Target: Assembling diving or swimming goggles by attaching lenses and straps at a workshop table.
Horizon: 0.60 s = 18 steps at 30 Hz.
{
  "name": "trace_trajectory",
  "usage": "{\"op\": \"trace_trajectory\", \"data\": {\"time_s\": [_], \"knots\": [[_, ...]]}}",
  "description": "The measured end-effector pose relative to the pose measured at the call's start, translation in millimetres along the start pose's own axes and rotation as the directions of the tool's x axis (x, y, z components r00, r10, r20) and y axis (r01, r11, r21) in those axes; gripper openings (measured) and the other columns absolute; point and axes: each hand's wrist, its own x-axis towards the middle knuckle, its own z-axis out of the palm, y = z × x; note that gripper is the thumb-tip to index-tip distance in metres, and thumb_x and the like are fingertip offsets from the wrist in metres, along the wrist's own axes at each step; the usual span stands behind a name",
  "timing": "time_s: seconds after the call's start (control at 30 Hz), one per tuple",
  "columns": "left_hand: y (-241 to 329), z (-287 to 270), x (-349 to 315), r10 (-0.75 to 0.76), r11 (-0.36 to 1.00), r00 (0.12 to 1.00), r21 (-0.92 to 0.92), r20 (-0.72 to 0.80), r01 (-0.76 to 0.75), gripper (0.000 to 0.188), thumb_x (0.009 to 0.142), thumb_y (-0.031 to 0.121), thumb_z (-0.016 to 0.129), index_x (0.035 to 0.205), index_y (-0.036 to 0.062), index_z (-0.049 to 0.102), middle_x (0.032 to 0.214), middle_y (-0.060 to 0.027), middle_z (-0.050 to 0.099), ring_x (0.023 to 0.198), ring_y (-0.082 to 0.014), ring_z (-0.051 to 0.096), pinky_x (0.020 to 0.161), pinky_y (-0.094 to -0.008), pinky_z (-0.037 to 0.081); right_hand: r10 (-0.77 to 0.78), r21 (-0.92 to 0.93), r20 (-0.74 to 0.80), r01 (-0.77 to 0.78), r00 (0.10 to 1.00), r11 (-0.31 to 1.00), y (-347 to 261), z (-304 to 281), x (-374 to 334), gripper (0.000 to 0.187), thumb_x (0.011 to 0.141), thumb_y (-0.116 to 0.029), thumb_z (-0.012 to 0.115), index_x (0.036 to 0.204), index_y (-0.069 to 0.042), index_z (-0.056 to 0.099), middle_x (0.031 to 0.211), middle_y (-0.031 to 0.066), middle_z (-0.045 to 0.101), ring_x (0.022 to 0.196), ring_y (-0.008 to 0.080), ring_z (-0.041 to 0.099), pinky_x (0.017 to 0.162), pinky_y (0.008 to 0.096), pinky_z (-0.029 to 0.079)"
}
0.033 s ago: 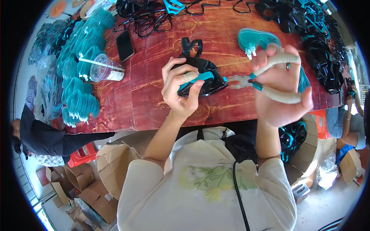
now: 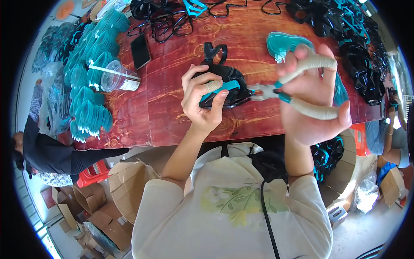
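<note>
Pliers (image 2: 269, 91), curved handles (image 2: 314, 110) wrapped, being held in right hand (image 2: 307, 90), glossy black-teal mask (image 2: 234, 84) being gripped and partly hidden by left hand (image 2: 200, 100)

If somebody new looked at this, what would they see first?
Probably the big pliers with thick cream-wrapped handles, spread wide in the right hand, their metal tip at the right edge of the black-and-teal mask in the left hand. Next might come the bright teal stacked pieces along the left of the red wooden table.
</note>
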Motion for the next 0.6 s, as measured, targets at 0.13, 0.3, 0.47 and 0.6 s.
{"op": "trace_trajectory", "data": {"time_s": [0.13,0.3,0.47,0.6], "knots": [[-1,-5,-2,-0.011,0.999,1.0,0.034,-0.006,0.011,0.015,0.079,0.014,0.075,0.089,0.0053,0.066,0.095,-0.01,0.068,0.107,-0.0348,0.057,0.101,-0.0548,0.037,0.077,-0.199,0.035,-0.068,0.996,0.978,29,12,2,0.102,0.072,-0.064,0.058,0.147,-0.004,0.023,0.132,0.0195,0.041,0.113,0.028,0.047,0.098,0.0433,0.038],[7,2,3,0.0,0.998,1.0,0.055,-0.002,0.0,0.015,0.08,0.015,0.074,0.087,0.0047,0.066,0.097,-0.0106,0.068,0.109,-0.0361,0.056,0.101,-0.0554,0.037,-0.021,-0.364,0.024,0.028,0.999,0.931,50,10,-11,0.126,0.054,-0.067,0.068,0.148,-0.001,0.017,0.132,0.0204,0.036,0.112,0.0262,0.045,0.101,0.0407,0.036],[8,1,1,0.037,0.996,0.999,0.074,0.022,-0.039,0.017,0.081,0.018,0.074,0.086,0.0039,0.066,0.095,-0.0105,0.068,0.108,-0.036,0.057,0.101,-0.0555,0.037,-0.07,-0.278,0.156,0.112,0.985,0.954,55,6,-11,0.115,0.061,-0.069,0.063,0.144,0.001,0.024,0.124,0.02,0.041,0.102,0.0246,0.047,0.093,0.0385,0.037],[8,5,1,0.049,0.995,0.998,0.08,0.028,-0.052,0.018,0.081,0.019,0.073,0.086,0.0037,0.066,0.091,-0.0097,0.068,0.104,-0.0336,0.058,0.102,-0.056,0.037,-0.018,-0.056,-0.052,0.016,0.998,0.998,50,3,0,0.093,0.072,-0.064,0.056,0.134,0.003,0.039,0.107,0.0158,0.051,0.089,0.0214,0.048,0.077,0.0334,0.038]]}}
